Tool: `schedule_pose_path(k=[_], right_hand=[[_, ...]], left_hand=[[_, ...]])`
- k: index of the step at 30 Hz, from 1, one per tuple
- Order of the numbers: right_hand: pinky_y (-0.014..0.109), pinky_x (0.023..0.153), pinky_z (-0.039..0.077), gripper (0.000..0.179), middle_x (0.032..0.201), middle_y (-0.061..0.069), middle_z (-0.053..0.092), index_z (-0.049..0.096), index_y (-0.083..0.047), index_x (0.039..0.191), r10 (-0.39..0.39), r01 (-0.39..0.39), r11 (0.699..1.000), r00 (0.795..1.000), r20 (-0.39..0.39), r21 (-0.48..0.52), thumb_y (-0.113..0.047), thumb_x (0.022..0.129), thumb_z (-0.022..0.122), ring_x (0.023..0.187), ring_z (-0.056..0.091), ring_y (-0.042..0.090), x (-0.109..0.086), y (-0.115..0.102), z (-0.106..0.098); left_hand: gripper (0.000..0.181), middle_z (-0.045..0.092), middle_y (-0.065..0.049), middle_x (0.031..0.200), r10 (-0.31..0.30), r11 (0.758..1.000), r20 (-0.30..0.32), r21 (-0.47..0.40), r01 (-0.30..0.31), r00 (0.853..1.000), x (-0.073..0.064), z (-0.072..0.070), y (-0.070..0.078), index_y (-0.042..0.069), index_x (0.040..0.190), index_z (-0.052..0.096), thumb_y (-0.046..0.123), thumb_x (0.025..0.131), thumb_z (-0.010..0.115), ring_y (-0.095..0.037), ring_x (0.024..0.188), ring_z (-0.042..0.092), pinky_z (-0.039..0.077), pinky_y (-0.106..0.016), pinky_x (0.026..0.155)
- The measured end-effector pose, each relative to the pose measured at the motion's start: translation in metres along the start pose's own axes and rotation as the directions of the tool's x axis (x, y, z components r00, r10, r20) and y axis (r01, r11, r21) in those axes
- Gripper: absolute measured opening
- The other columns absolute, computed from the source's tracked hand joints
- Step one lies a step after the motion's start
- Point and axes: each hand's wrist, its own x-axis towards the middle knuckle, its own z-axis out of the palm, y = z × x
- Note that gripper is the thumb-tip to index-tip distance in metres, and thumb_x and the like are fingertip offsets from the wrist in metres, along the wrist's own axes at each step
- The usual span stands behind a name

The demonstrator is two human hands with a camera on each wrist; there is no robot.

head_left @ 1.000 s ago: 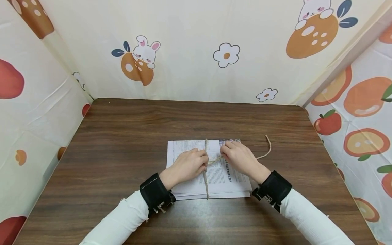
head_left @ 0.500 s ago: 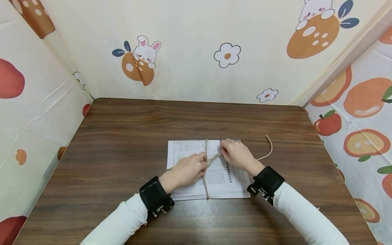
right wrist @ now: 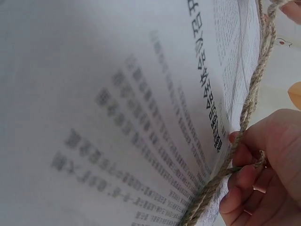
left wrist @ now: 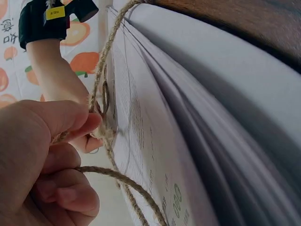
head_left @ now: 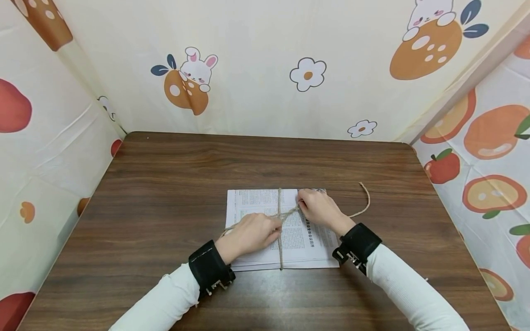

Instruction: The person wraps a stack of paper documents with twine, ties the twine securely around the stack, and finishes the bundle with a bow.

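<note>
A stack of folded newspapers (head_left: 307, 255) lies on the table. Jute twine (head_left: 281, 253) runs over it from back to front, and more twine crosses it sideways. My left hand (head_left: 251, 233), over the stack's left half, pinches the twine between thumb and forefinger. In the left wrist view a second strand (left wrist: 124, 177) comes out of its curled fingers. My right hand (head_left: 320, 209), near the back right of the stack, has fingers curled round the twine (right wrist: 251, 101). The crossing strands show between the hands; part of them is hidden behind the left fingers.
The brown wooden table (head_left: 186, 174) reaches back to a printed cloth wall (head_left: 248, 92), with more cloth at both sides. One loose twine end (head_left: 366, 197) curls on the table right of the stack. Black bands (head_left: 211, 266) circle both wrists.
My left hand has turned and dropped slightly toward the front, uncovering more of the crossing twine. The right hand has shifted a little left. A strand now shows at the stack's left edge.
</note>
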Motion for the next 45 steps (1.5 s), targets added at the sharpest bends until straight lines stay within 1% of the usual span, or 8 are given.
schedule_pose_path(k=[7,12,19,26,30,34,38,45], right_hand=[[0.023,0.046,0.032,0.008,0.068,0.000,0.051,0.056,-0.010,0.080,0.003,-0.003,0.999,1.000,-0.006,-0.034,-0.007,0.088,0.056,0.053,0.041,0.009,0.002,-0.002,0.004],[0.024,0.045,0.032,0.011,0.064,0.000,0.047,0.052,-0.009,0.078,0.019,-0.019,0.998,1.000,0.002,-0.057,-0.007,0.088,0.056,0.052,0.040,0.011,0.004,-0.005,0.005],[0.023,0.044,0.030,0.011,0.066,0.000,0.047,0.052,-0.010,0.078,0.036,-0.036,0.997,0.999,0.005,-0.074,-0.008,0.088,0.057,0.052,0.039,0.010,0.000,-0.005,0.004],[0.028,0.050,0.039,0.006,0.103,0.011,0.059,0.059,-0.012,0.082,-0.055,0.044,0.984,0.997,-0.059,-0.170,-0.013,0.087,0.061,0.077,0.056,0.025,-0.007,0.000,0.003],[0.036,0.060,0.048,0.005,0.123,0.016,0.055,0.061,-0.012,0.085,-0.047,0.039,0.987,0.998,-0.045,-0.157,-0.014,0.089,0.058,0.092,0.059,0.034,-0.009,0.001,0.001],[0.040,0.066,0.050,0.005,0.118,0.017,0.057,0.060,-0.012,0.085,-0.048,0.041,0.987,0.998,-0.040,-0.153,-0.014,0.089,0.058,0.085,0.060,0.032,-0.009,0.001,0.000],[0.034,0.056,0.046,0.002,0.108,0.017,0.059,0.061,-0.012,0.085,-0.066,0.055,0.985,0.996,-0.064,-0.166,-0.012,0.086,0.062,0.078,0.059,0.028,-0.010,0.001,-0.001],[0.033,0.058,0.047,0.004,0.096,0.015,0.059,0.064,-0.012,0.085,-0.064,0.052,0.984,0.996,-0.064,-0.171,-0.012,0.087,0.060,0.077,0.058,0.026,-0.013,0.000,-0.004]], left_hand=[[0.013,0.050,0.007,0.056,0.070,0.989,0.048,0.130,-0.075,0.996,-0.002,0.001,-0.001,0.021,0.076,0.059,0.021,0.089,0.058,-0.006,0.048,0.041,0.035,-0.026,0.042],[0.018,0.051,0.007,0.057,0.110,0.983,0.095,0.138,-0.122,0.989,-0.004,0.000,0.000,0.021,0.069,0.055,0.019,0.086,0.060,-0.006,0.050,0.044,0.036,-0.028,0.043],[0.021,0.048,0.011,0.060,0.054,0.995,0.135,0.081,-0.066,0.989,-0.005,0.001,-0.001,0.021,0.068,0.051,0.017,0.088,0.058,-0.005,0.053,0.044,0.038,-0.026,0.049],[0.012,0.055,0.004,0.069,0.029,0.996,0.073,0.078,-0.035,0.997,-0.007,0.000,-0.004,0.018,0.075,0.058,0.016,0.087,0.058,-0.011,0.060,0.054,0.042,-0.027,0.051],[0.013,0.053,0.004,0.068,0.012,0.994,0.057,0.108,-0.018,0.998,-0.007,-0.004,-0.006,0.018,0.074,0.057,0.016,0.087,0.059,-0.011,0.059,0.053,0.040,-0.027,0.047],[0.015,0.051,0.005,0.066,0.000,0.992,0.061,0.124,-0.008,0.998,-0.007,-0.006,-0.008,0.019,0.072,0.056,0.015,0.087,0.059,-0.010,0.056,0.049,0.038,-0.026,0.046],[0.013,0.052,0.005,0.067,0.004,0.992,0.053,0.129,-0.011,0.999,-0.006,-0.006,-0.008,0.019,0.074,0.059,0.015,0.086,0.060,-0.010,0.056,0.050,0.039,-0.026,0.047],[0.012,0.054,0.004,0.070,0.015,0.984,0.007,0.178,-0.016,1.000,0.000,-0.007,-0.006,0.018,0.076,0.059,0.022,0.087,0.060,-0.012,0.060,0.055,0.042,-0.030,0.047]])
